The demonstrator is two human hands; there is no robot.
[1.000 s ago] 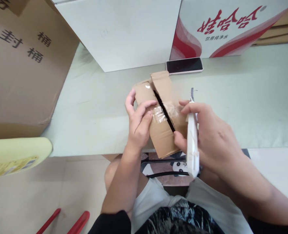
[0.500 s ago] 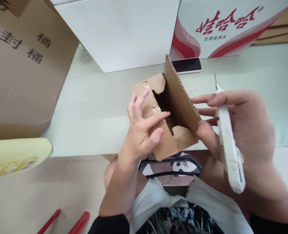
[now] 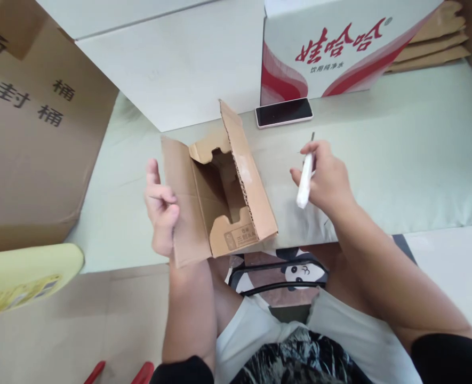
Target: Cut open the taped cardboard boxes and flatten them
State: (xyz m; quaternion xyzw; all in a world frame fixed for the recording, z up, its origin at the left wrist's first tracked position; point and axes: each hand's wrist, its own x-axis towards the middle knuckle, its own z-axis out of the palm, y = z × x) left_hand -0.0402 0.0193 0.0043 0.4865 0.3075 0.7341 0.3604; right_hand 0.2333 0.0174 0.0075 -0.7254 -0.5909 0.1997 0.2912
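An open cardboard box sits near the table's front edge, its two long flaps apart and its dark inside showing. Outside the left flap is my left hand, one finger stretched up and the others bent. Its fingertips are at the flap's edge, with no clear grip on it. To the right of the box, my right hand holds a white utility knife with its thin blade out, pointing away from me. The knife is apart from the box.
A phone lies behind the box, before a white and red carton and a plain white box. At left stand a large brown carton and a yellow container. A panda-print bag is below the table edge.
Both long flaps now stand apart, opening up the box, which has shifted left. My left hand has moved left to the outer flap; my right hand has drawn farther from the box with the knife.
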